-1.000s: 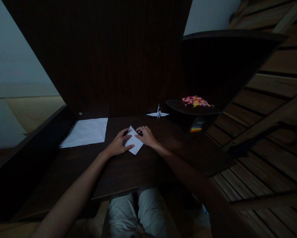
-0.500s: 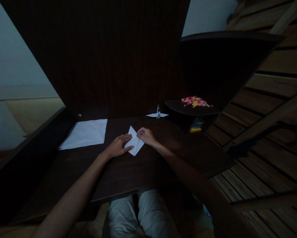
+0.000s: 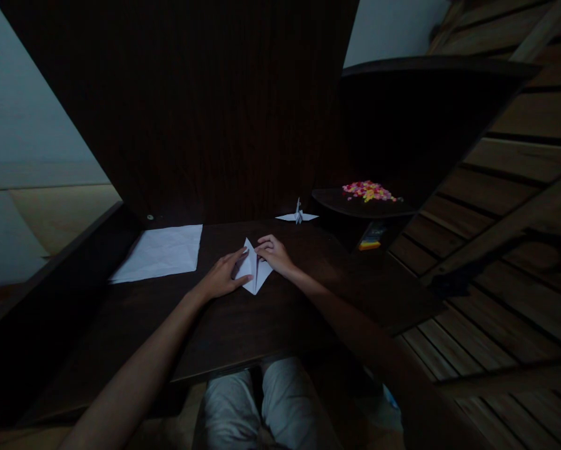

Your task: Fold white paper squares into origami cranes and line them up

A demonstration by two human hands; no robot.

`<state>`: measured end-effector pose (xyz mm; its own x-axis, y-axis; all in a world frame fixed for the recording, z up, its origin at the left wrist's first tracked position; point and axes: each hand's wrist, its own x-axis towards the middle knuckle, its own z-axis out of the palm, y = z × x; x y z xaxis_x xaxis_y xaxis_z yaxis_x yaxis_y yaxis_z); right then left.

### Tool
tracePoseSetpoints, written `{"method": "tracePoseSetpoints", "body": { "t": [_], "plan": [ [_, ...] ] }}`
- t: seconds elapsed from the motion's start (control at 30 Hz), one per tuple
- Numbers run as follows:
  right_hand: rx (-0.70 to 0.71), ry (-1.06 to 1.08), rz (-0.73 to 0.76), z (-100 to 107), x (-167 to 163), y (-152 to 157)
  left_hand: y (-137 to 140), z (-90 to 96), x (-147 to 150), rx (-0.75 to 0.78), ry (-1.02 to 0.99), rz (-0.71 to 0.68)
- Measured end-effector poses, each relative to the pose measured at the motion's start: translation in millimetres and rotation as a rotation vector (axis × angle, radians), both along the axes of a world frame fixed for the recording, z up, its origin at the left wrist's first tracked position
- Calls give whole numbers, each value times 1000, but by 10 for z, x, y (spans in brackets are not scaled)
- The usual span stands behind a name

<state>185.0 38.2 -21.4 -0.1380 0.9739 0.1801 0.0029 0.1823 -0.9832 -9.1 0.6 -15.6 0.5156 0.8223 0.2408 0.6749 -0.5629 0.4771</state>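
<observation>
A small sheet of folded white paper [image 3: 253, 284], shaped like a kite, lies on the dark desk with its points toward and away from me. My left hand [image 3: 224, 274] rests on its left side, thumb and fingers apart, pressing it down. At the upper right edge, my right hand [image 3: 275, 255] pinches a flap of the paper, which stands partly lifted along the middle line. Behind the hands, a finished white paper crane [image 3: 298, 216] stands near the back panel with its wings spread.
Flat white paper sheets [image 3: 161, 253] lie at the left of the desk [image 3: 242, 337]. On the corner shelf [image 3: 341, 203] at the right is a heap of small pink, red and yellow pieces [image 3: 368, 190]. A yellow item [image 3: 369, 245] sits below it. A slatted wooden structure [image 3: 505, 262] stands at the right.
My right hand has shifted slightly left and up, lifting the right flap of the paper toward the middle. My left hand has stayed almost in place.
</observation>
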Motion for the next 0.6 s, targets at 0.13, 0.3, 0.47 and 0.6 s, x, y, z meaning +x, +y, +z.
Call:
{"method": "tracePoseSetpoints", "body": {
  "t": [0.13,0.3,0.47,0.6],
  "plan": [
    [22,57,49,-6,-25,-16,-24,20,5,32,7,26],
    [11,93,112,34,-34,-65,-35,47,12,39,-3,7],
    [-2,74,142,53,-35,-90,-17,31,8,34,-38,33],
    [77,-37,95,39,-21,-69,-9,51,0,-3,-125,59]
  ]
}}
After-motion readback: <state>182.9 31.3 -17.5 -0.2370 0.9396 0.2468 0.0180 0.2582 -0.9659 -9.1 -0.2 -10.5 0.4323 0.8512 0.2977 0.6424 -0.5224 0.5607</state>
